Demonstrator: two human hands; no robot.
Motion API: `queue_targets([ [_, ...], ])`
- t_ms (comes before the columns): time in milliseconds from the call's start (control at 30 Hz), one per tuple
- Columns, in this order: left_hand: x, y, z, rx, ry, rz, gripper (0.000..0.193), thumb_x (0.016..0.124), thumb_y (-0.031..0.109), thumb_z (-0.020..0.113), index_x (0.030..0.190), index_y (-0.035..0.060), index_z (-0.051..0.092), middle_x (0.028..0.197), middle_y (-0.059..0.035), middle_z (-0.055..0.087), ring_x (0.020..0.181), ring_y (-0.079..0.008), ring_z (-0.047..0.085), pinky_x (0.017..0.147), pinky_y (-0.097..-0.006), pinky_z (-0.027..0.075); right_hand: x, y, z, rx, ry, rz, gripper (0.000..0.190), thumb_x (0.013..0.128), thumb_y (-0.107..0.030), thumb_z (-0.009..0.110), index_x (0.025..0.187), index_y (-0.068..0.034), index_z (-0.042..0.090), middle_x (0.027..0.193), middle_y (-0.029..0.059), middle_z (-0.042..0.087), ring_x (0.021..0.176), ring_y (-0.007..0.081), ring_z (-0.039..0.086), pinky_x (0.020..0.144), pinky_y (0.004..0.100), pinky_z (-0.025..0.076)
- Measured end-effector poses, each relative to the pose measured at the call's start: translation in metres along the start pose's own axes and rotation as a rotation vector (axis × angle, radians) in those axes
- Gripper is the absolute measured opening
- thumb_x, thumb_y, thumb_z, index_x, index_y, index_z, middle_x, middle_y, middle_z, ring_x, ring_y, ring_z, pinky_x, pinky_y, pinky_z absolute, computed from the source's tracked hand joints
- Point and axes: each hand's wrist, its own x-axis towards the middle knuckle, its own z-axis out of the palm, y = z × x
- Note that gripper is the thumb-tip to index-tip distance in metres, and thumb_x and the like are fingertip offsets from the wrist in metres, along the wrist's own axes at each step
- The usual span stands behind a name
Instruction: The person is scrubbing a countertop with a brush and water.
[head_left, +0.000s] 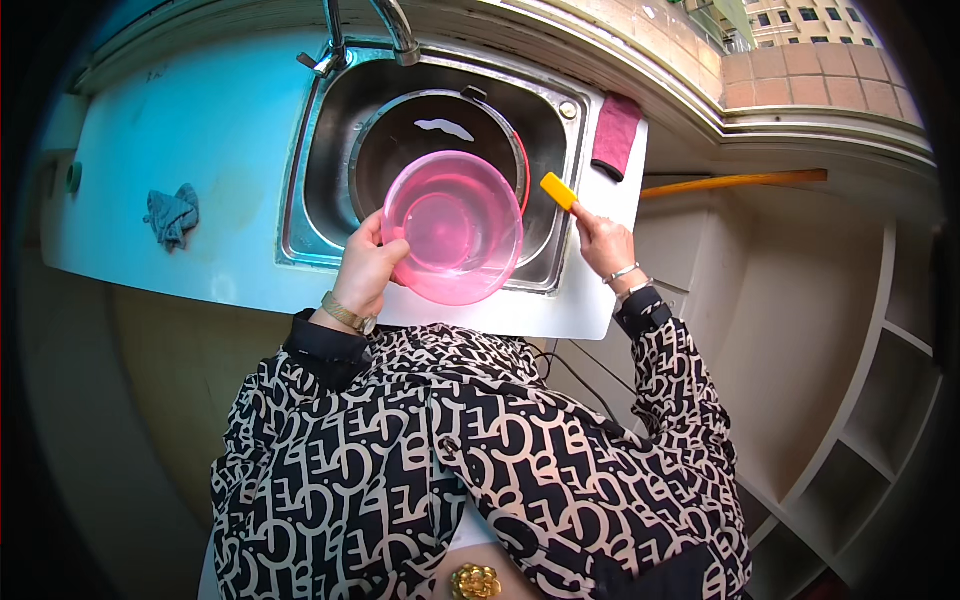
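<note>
My left hand (371, 259) grips the near-left rim of a translucent pink plastic bowl (442, 232), thumb inside. The bowl is held over the near side of a stainless-steel sink (551, 165). Within the sink stands a large round metal pot (379, 161), its dark inside partly hidden by the bowl. A bright reflection lies across the pot's inside, and a red edge shows at its right. My right hand (606, 244) holds a small yellow block (559, 191), perhaps a sponge, above the sink's right side, apart from the bowl.
A chrome faucet (401, 37) rises behind the sink. On the white counter (240, 150), a crumpled grey-blue cloth (174, 216) lies left and a dark-red folded cloth (616, 137) right. A window ledge (810, 112) runs behind. Beyond the counter's right end are an orange-brown strip (739, 182) and shelves (889, 390).
</note>
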Motion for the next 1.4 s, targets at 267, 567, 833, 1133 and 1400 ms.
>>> queue_targets([
  [267, 0.001, 0.011, -0.006, 0.045, -0.003, -0.021, 0.043, 0.076, -0.004, 0.051, 0.119, 0.0036, 0.050, 0.093, -0.0028, 0.061, 0.069, -0.0090, 0.060, 0.050, -0.0217, 0.050, -0.088, -0.047, -0.003, 0.450, -0.223, 0.134, 0.026, 0.084, -0.019, 0.056, 0.108, -0.012, 0.063, 0.071, 0.0159, 0.062, 0.063, 0.0324, 0.061, 0.058, 0.0410, 0.048],
  [567, 0.002, 0.030, -0.035, 0.043, 0.063, 0.009, 0.047, 0.077, -0.002, 0.050, 0.124, 0.0030, 0.045, 0.104, -0.0070, 0.059, 0.075, -0.0127, 0.060, 0.057, -0.0269, 0.054, -0.102, -0.060, 0.027, 1.038, -0.251, 0.240, 0.028, 0.087, -0.013, 0.055, 0.114, -0.008, 0.060, 0.098, 0.0152, 0.066, 0.082, 0.0212, 0.065, 0.078, 0.0299, 0.049],
  [833, -0.005, 0.048, -0.087, 0.055, 0.118, 0.025, 0.056, 0.078, 0.000, 0.051, 0.132, 0.0021, 0.036, 0.108, -0.0088, 0.058, 0.081, -0.0154, 0.061, 0.062, -0.0280, 0.053, -0.067, -0.063, 0.014, 0.942, -0.444, 0.007, 0.029, 0.086, -0.014, 0.057, 0.115, -0.013, 0.061, 0.099, 0.0130, 0.065, 0.082, 0.0254, 0.065, 0.077, 0.0303, 0.048],
  [1133, -0.011, 0.070, -0.130, -0.012, 0.153, 0.051, 0.055, 0.078, -0.001, 0.050, 0.131, 0.0021, 0.037, 0.106, -0.0085, 0.058, 0.077, -0.0143, 0.061, 0.056, -0.0263, 0.052, -0.051, -0.075, -0.002, 1.079, -0.565, 0.255, 0.027, 0.087, -0.013, 0.057, 0.113, -0.006, 0.062, 0.091, 0.0054, 0.068, 0.075, 0.0072, 0.057, 0.075, 0.0221, 0.046],
  [1400, -0.003, 0.086, -0.168, 0.017, 0.104, 0.032, 0.058, 0.077, -0.001, 0.050, 0.132, 0.0022, 0.034, 0.108, -0.0100, 0.056, 0.079, -0.0165, 0.060, 0.058, -0.0295, 0.053, -0.038, -0.160, 0.004, 0.901, -0.149, 0.153, 0.024, 0.080, -0.017, 0.066, 0.101, -0.006, 0.064, 0.090, 0.0099, 0.066, 0.077, 0.0210, 0.064, 0.069, 0.0277, 0.050],
])
